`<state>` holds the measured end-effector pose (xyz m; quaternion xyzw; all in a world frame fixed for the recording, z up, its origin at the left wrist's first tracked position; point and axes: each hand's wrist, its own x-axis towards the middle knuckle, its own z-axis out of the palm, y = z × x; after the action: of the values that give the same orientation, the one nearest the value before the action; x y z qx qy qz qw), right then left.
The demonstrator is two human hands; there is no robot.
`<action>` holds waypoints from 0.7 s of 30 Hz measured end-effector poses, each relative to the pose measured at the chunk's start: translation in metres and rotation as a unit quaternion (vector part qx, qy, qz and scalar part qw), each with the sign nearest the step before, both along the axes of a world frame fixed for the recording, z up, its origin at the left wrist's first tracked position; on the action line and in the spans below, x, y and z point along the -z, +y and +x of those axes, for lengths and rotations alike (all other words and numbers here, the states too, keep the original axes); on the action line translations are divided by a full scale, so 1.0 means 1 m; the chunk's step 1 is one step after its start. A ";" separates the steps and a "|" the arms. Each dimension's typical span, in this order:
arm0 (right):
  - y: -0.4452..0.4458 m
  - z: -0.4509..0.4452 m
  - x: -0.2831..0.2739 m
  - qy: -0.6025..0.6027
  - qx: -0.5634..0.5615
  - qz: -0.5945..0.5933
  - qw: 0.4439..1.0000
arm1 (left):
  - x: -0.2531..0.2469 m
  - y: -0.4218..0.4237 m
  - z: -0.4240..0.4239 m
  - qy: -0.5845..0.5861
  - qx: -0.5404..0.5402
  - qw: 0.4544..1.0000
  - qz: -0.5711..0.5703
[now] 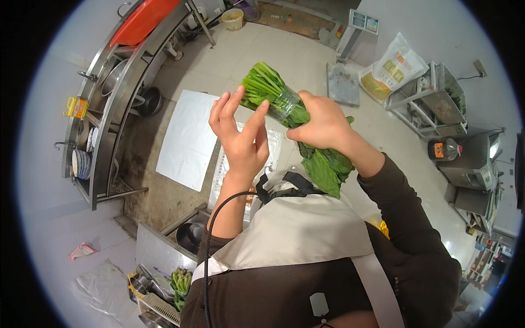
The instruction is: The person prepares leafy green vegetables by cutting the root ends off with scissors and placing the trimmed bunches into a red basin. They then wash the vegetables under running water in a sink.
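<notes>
A bunch of leafy greens (pixel 265 84) with thick cut stems is held up in front of my body. Clear tape or film (pixel 288 104) wraps round its stems. My right hand (pixel 326 121) grips the bunch just below that wrap, and the dark leaves (pixel 328 166) hang down towards my apron (pixel 303 229). Beside the stems, my left hand (pixel 242 127) is raised with its fingers spread and nothing held in it. Its fingertips come close to the stems and wrap; whether they touch, I cannot tell.
Along the left wall runs a steel sink unit (pixel 119 119) with bowls (pixel 81 164). A white sheet (pixel 188 139) lies below my hands. At the right are a platform scale (pixel 343 84), a white sack (pixel 393 69) and shelving (pixel 434 98). More greens (pixel 180 285) lie at lower left.
</notes>
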<state>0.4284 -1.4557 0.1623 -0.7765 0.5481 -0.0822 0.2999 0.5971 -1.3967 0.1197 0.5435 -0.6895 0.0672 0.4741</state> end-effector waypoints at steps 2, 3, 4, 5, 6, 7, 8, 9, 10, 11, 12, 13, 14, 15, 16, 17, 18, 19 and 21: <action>0.001 0.000 -0.002 -0.008 -0.009 0.020 1.000 | -0.003 -0.001 -0.001 -0.012 0.033 0.999 -0.013; 0.001 0.000 -0.002 -0.012 -0.009 0.023 1.000 | -0.005 -0.002 -0.001 -0.018 0.050 0.998 -0.020; 0.002 0.000 -0.001 -0.017 -0.010 0.025 0.999 | -0.006 -0.004 0.000 -0.048 0.047 0.998 -0.013; 0.002 0.000 -0.001 -0.022 -0.010 0.027 0.999 | -0.006 -0.006 0.003 -0.051 0.054 0.997 -0.017; 0.003 -0.001 -0.001 -0.022 -0.013 0.032 0.999 | -0.006 -0.009 0.006 -0.055 0.061 0.996 -0.023; 0.003 -0.001 -0.002 -0.023 -0.015 0.036 0.999 | -0.006 -0.010 0.008 -0.058 0.067 0.996 -0.028; 0.004 -0.002 -0.002 -0.023 -0.017 0.040 0.999 | -0.009 -0.009 0.008 -0.047 0.069 0.996 -0.030; 0.004 -0.003 -0.001 -0.030 -0.017 0.047 0.998 | -0.012 -0.009 0.009 -0.055 0.080 0.995 -0.023; 0.005 -0.004 -0.001 -0.036 -0.017 0.054 0.998 | -0.015 -0.008 0.011 -0.062 0.090 0.994 -0.016; 0.005 -0.004 0.000 -0.043 -0.017 0.060 0.997 | -0.016 -0.007 0.012 -0.069 0.101 0.992 -0.009; 0.006 -0.005 0.001 -0.045 -0.019 0.063 0.997 | -0.015 -0.007 0.012 -0.073 0.104 0.992 -0.009; 0.007 -0.005 0.001 -0.048 -0.020 0.066 0.996 | -0.013 -0.007 0.011 -0.076 0.106 0.991 -0.010; 0.007 -0.005 0.002 -0.051 -0.021 0.069 0.996 | -0.011 -0.007 0.011 -0.079 0.108 0.991 -0.010; 0.007 -0.006 0.003 -0.066 -0.023 0.076 0.995 | -0.008 -0.006 0.011 -0.078 0.109 0.991 -0.012; 0.008 -0.007 0.004 -0.082 -0.025 0.083 0.993 | -0.005 -0.005 0.011 -0.076 0.110 0.991 -0.015; 0.008 -0.008 0.006 -0.097 -0.027 0.090 0.991 | -0.002 -0.004 0.011 -0.075 0.111 0.991 -0.017; 0.008 -0.009 0.007 -0.121 -0.019 0.110 0.986 | 0.001 -0.003 0.010 -0.063 0.107 0.992 -0.014; 0.009 -0.010 0.008 -0.146 -0.010 0.129 0.981 | 0.003 -0.001 0.010 -0.050 0.103 0.993 -0.011; 0.010 -0.010 0.007 -0.163 -0.005 0.136 0.977 | 0.004 0.001 0.010 -0.027 0.097 0.995 -0.018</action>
<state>0.4186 -1.4459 0.1550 -0.7073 0.4937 -0.1309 0.4887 0.6066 -1.3954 0.1161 0.4636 -0.7498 0.0484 0.4696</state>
